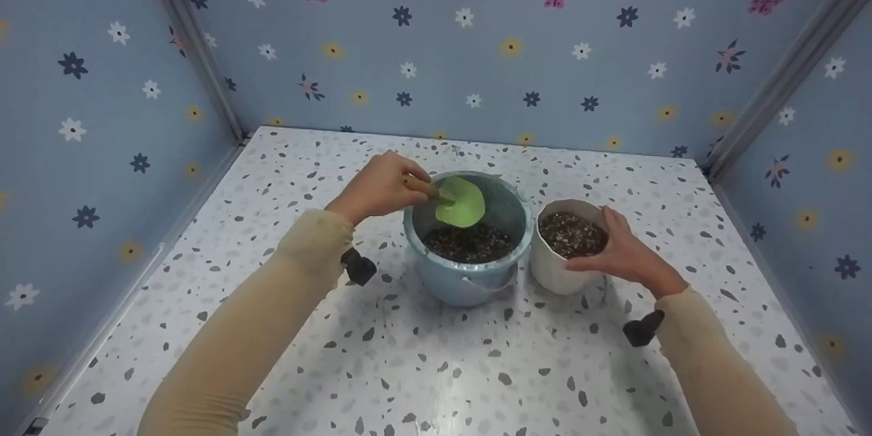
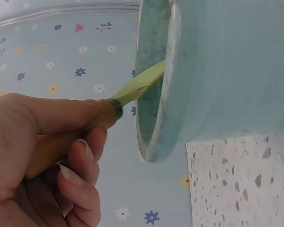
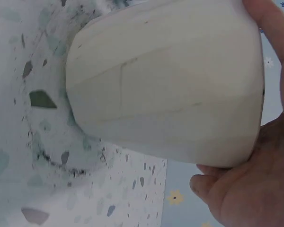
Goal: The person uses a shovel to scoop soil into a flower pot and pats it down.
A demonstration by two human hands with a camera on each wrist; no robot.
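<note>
My left hand grips the wooden handle of a small garden trowel with a green blade. The blade dips inside the rim of a light blue bucket, above the dark soil in it. Just to the right stands a white faceted pot, nearly full of speckled soil. My right hand holds this pot by its rim, thumb at the near side and fingers around the far right side. In the right wrist view the pot's side fills much of the picture.
Both containers stand on a white speckled tabletop. Blue panels with flowers and butterflies rise at the back and on both sides. The bucket's handle hangs down at its front. Dark crumbs lie beside the pot's base.
</note>
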